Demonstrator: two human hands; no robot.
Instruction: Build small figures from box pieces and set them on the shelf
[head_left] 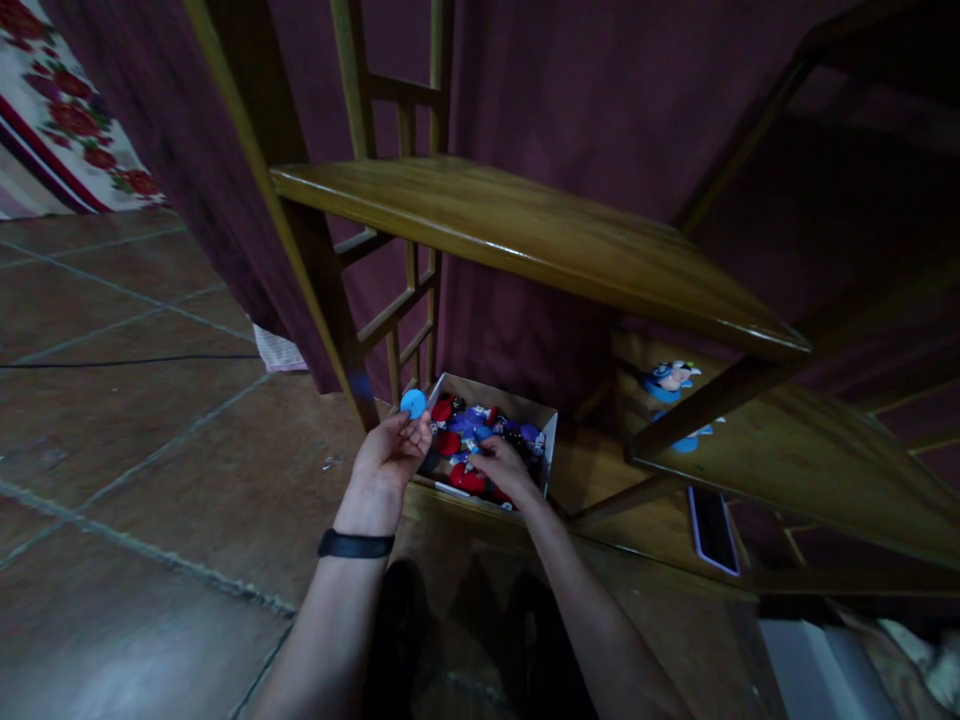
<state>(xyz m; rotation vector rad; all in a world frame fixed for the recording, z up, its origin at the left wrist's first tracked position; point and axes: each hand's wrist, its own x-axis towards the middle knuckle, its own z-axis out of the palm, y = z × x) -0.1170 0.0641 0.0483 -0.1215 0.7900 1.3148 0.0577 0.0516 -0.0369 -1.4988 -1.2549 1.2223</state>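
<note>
My left hand (394, 455), palm up with a dark band on its wrist, pinches a round blue disc (413, 403) by its lower edge. It is just left of a shallow white cardboard box (550, 440) on the low wooden shelf. Inside lie many small toy figures (469, 425), with red, purple, blue and black parts. My right hand (504, 468) reaches into this box from the right. Its fingers are closed together among the figures, and what they hold, if anything, is too small to make out.
A wooden shelf board (525, 225) runs above the box. On the right, a small figure (670, 378) with a blue base stands on a side shelf, with another blue piece (684, 443) partly behind a post. A phone (714, 530) lies lower right. A cable (127, 361) crosses the floor.
</note>
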